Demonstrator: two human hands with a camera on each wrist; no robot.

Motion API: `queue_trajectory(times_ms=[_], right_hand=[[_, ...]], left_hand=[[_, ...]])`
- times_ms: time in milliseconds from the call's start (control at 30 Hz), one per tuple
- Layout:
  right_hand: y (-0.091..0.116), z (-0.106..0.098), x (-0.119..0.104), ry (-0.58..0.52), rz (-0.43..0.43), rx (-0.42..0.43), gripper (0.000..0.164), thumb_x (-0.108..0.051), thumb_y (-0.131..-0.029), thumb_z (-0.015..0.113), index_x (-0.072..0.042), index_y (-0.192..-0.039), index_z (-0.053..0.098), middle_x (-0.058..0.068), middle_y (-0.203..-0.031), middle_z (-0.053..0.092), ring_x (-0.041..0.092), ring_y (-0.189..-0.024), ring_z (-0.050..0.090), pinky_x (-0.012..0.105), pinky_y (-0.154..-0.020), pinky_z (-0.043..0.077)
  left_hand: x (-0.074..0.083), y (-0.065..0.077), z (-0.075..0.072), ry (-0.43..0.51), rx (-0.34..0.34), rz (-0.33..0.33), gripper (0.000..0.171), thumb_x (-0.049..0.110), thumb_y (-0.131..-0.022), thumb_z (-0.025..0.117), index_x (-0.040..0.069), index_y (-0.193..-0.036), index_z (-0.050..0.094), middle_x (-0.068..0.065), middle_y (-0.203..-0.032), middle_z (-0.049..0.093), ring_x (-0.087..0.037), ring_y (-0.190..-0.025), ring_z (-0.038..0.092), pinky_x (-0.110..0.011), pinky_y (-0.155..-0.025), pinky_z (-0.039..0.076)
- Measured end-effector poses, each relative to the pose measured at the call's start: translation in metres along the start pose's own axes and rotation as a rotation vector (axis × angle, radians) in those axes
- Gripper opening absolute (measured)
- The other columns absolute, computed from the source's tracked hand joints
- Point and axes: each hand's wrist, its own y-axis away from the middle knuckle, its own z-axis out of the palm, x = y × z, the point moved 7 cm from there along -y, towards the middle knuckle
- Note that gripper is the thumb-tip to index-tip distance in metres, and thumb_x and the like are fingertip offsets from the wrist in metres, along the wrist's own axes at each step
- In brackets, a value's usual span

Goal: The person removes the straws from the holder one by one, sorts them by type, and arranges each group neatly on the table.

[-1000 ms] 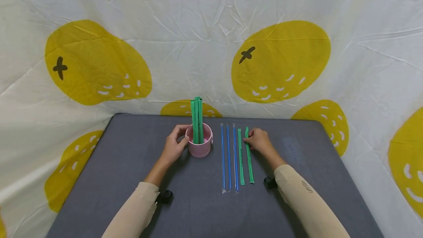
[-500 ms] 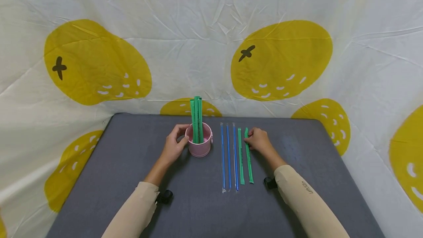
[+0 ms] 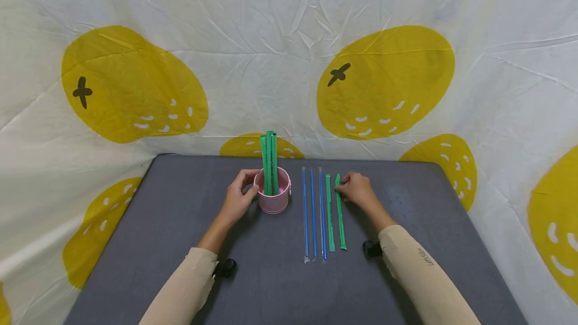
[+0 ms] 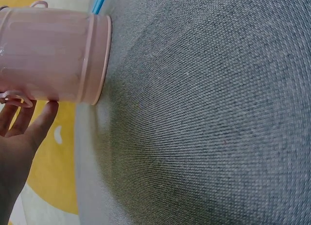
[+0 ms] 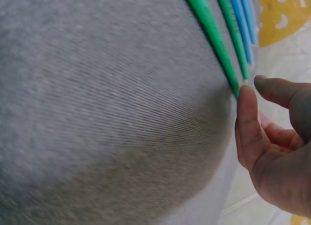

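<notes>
My left hand (image 3: 238, 194) holds a small pink pail (image 3: 273, 204) by its left side, thumb in front and fingers behind. Inside the pail (image 4: 48, 55) several green-wrapped straws (image 3: 269, 159) stand upright. To the right, a green-wrapped straw (image 3: 340, 222) lies on the table, the rightmost of a row. My right hand (image 3: 356, 189) is at its far end. In the right wrist view, the thumb (image 5: 249, 113) tip is right at that straw (image 5: 214, 35), with a gap between thumb and index finger. Another green-wrapped straw (image 3: 330, 214) lies just left of it.
Three blue straws (image 3: 313, 214) in clear wrappers lie side by side between the pail and the green straws. The dark grey table (image 3: 271, 285) ends against a white cloth (image 3: 262, 84) printed with yellow fruit shapes.
My right hand has shifted slightly to the right and its fingertips have eased off the rightmost green straw. My left hand and the pail have stayed in place.
</notes>
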Motion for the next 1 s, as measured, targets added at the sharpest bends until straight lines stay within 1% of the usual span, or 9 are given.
queue_trajectory(times_ms=[167, 267, 333, 467, 633, 733, 800, 900, 1000], right_hand=[[0.0, -0.014, -0.013, 0.037, -0.057, 0.043, 0.039, -0.028, -0.087, 0.07, 0.001, -0.112, 0.061, 0.016, -0.094, 0.071, 0.019, -0.064, 0.068, 0.038, -0.069, 0.055], [-0.001, -0.02, -0.023, 0.06, -0.098, 0.066, 0.04, -0.034, -0.088, 0.068, -0.003, -0.114, 0.062, 0.011, -0.095, 0.072, 0.019, -0.07, 0.066, 0.04, -0.074, 0.052], [0.0, -0.021, -0.032, 0.043, -0.128, 0.067, 0.041, -0.037, -0.089, 0.067, -0.006, -0.115, 0.061, 0.009, -0.097, 0.071, 0.019, -0.072, 0.065, 0.039, -0.072, 0.053], [0.003, -0.022, -0.057, -0.042, -0.218, 0.06, 0.038, -0.038, -0.089, 0.066, -0.01, -0.115, 0.061, 0.007, -0.098, 0.07, 0.019, -0.076, 0.065, 0.035, -0.069, 0.053], [0.01, -0.015, -0.096, -0.178, -0.338, 0.056, 0.033, -0.034, -0.089, 0.069, -0.013, -0.113, 0.063, 0.005, -0.102, 0.069, 0.02, -0.091, 0.066, 0.037, -0.078, 0.055], [0.013, -0.01, -0.119, -0.25, -0.392, 0.054, 0.034, -0.032, -0.088, 0.07, -0.012, -0.114, 0.063, 0.005, -0.104, 0.069, 0.021, -0.094, 0.066, 0.039, -0.081, 0.055], [0.013, -0.006, -0.135, -0.293, -0.418, 0.046, 0.035, -0.031, -0.087, 0.071, -0.011, -0.115, 0.062, 0.005, -0.105, 0.069, 0.02, -0.096, 0.067, 0.038, -0.082, 0.055], [0.011, 0.003, -0.155, -0.335, -0.454, 0.033, 0.04, -0.028, -0.086, 0.072, -0.007, -0.117, 0.061, 0.007, -0.108, 0.068, 0.021, -0.097, 0.067, 0.037, -0.084, 0.055], [0.008, 0.01, -0.17, -0.359, -0.464, 0.02, 0.043, -0.026, -0.085, 0.073, -0.003, -0.118, 0.059, 0.01, -0.111, 0.067, 0.022, -0.098, 0.067, 0.037, -0.085, 0.055]], left_hand=[[-0.001, 0.0, 0.0, 0.012, 0.0, -0.001, 0.04, -0.002, -0.09, 0.058, -0.01, -0.128, 0.049, -0.029, -0.129, 0.055, -0.049, -0.122, 0.051, -0.012, -0.089, 0.046], [-0.001, 0.0, 0.001, 0.013, 0.0, -0.004, 0.04, -0.002, -0.09, 0.059, -0.01, -0.128, 0.049, -0.029, -0.129, 0.055, -0.048, -0.122, 0.051, -0.013, -0.089, 0.046], [-0.001, 0.0, 0.001, 0.014, 0.0, -0.005, 0.039, -0.002, -0.09, 0.059, -0.01, -0.128, 0.049, -0.029, -0.129, 0.055, -0.048, -0.122, 0.051, -0.013, -0.089, 0.047], [-0.002, 0.0, 0.001, 0.014, 0.001, -0.004, 0.039, -0.002, -0.09, 0.058, -0.01, -0.127, 0.049, -0.03, -0.129, 0.054, -0.049, -0.122, 0.051, -0.013, -0.089, 0.046], [-0.003, 0.0, 0.001, 0.018, 0.0, 0.002, 0.04, -0.002, -0.09, 0.058, -0.01, -0.128, 0.049, -0.031, -0.13, 0.053, -0.05, -0.122, 0.05, -0.012, -0.088, 0.046], [-0.003, 0.0, 0.001, 0.014, -0.001, 0.002, 0.04, -0.002, -0.09, 0.058, -0.01, -0.128, 0.049, -0.031, -0.13, 0.053, -0.049, -0.122, 0.051, -0.012, -0.088, 0.046], [-0.003, 0.0, 0.001, 0.0, 0.0, 0.001, 0.04, -0.001, -0.09, 0.058, -0.009, -0.128, 0.049, -0.03, -0.13, 0.054, -0.048, -0.122, 0.052, -0.014, -0.089, 0.046], [-0.002, 0.0, 0.0, -0.027, 0.0, 0.001, 0.04, 0.0, -0.091, 0.059, -0.009, -0.128, 0.049, -0.029, -0.13, 0.055, -0.046, -0.121, 0.053, -0.019, -0.093, 0.048], [-0.002, 0.0, 0.0, -0.041, 0.001, 0.01, 0.039, 0.0, -0.091, 0.059, -0.009, -0.128, 0.05, -0.028, -0.13, 0.056, -0.044, -0.121, 0.054, -0.02, -0.094, 0.047]])
